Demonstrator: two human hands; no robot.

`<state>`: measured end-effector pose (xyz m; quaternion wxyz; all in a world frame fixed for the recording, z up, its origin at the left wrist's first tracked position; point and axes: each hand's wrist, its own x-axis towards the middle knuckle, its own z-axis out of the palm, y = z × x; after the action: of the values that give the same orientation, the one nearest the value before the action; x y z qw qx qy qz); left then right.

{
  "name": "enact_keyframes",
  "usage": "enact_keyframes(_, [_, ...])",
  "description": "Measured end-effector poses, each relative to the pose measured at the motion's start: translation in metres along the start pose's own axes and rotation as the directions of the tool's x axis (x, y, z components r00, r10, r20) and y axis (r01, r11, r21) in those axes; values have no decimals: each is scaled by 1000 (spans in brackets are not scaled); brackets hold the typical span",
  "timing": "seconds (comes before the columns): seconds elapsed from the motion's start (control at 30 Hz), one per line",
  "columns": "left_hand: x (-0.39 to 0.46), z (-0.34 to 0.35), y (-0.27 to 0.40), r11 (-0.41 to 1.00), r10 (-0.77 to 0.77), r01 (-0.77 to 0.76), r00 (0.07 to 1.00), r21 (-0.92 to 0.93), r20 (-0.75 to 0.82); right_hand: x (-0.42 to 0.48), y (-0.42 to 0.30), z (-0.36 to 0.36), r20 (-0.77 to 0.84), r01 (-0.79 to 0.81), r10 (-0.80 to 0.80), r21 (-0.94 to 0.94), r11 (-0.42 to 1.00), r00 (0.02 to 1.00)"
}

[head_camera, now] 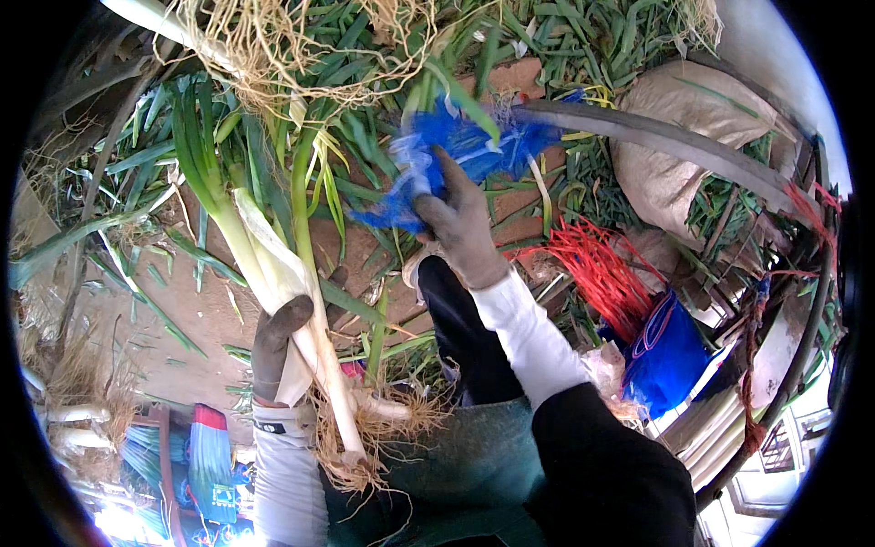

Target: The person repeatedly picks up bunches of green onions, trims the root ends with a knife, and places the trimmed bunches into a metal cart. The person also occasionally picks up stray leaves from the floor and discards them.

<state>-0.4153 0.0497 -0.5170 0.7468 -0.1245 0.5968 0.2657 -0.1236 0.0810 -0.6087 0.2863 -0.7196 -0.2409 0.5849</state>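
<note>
My left hand [280, 342], in a grey-brown glove, grips a few large green onions [256, 273]. Their white shafts slant down over the green apron [472, 444], with tangled roots [352, 472] at the lower end. The leaves point up and away to the left. My right hand [461, 225], gloved too, is closed around blue, thin, plastic-like material [472, 140]. Motion blurs this material, so its exact kind is unclear. A green leaf crosses in front of it.
Trimmed green leaves [588, 34] litter the brick-and-dirt floor. A curved grey bar [656, 130] arches before a pale sack [673, 137]. Red plastic strips [601, 273] stick out of a blue pouch [666, 355] at right. Rooted onions [82, 424] lie at left; more roots [307, 48] overhang the top.
</note>
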Motion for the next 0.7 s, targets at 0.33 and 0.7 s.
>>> enact_keyframes(0.33, [7,-12,-9,994,-1,4,999,-106,32,-71,41,-54,74,318,-328,-518,794,942])
enact_keyframes(0.7, [13,-53,-3,991,-64,74,994,-116,88,-9,-58,-121,-249,171,-144,88,981,958])
